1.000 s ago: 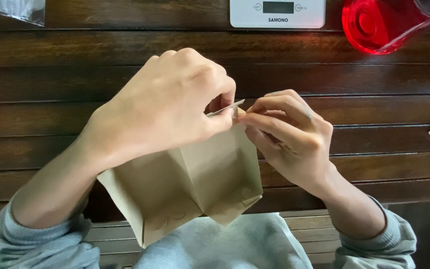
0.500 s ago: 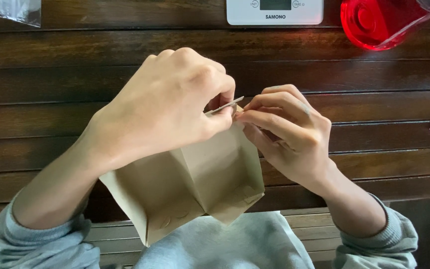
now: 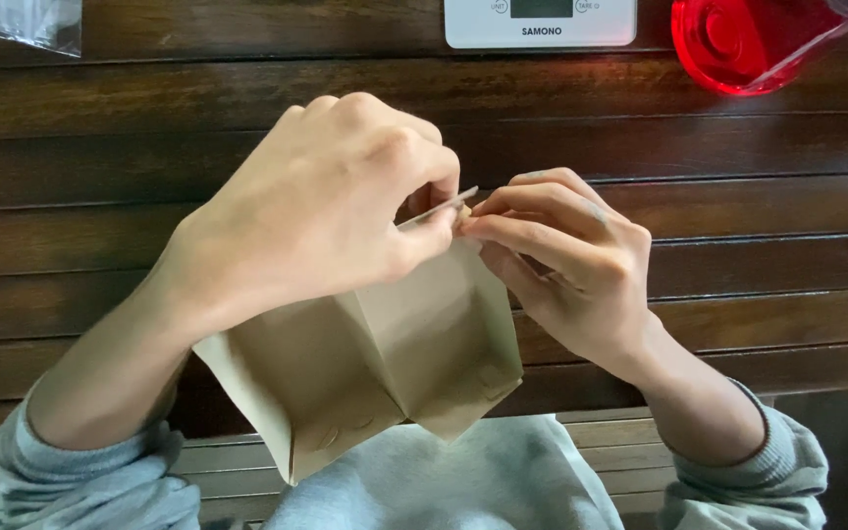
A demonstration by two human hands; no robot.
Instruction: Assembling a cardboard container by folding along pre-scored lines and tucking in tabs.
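Dark wooden table beneath; your left hand and right hand pinch the brown paper bag's top edge shut.

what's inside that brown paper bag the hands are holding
Cannot tell. The brown paper bag shows only its folded bottom and creased sides. Its top edge is pinched between the left hand and right hand, which cover the opening, so any contents stay hidden.

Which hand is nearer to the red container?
Right. The right hand is below the red container; the left hand, farther left, also pinches the paper bag.
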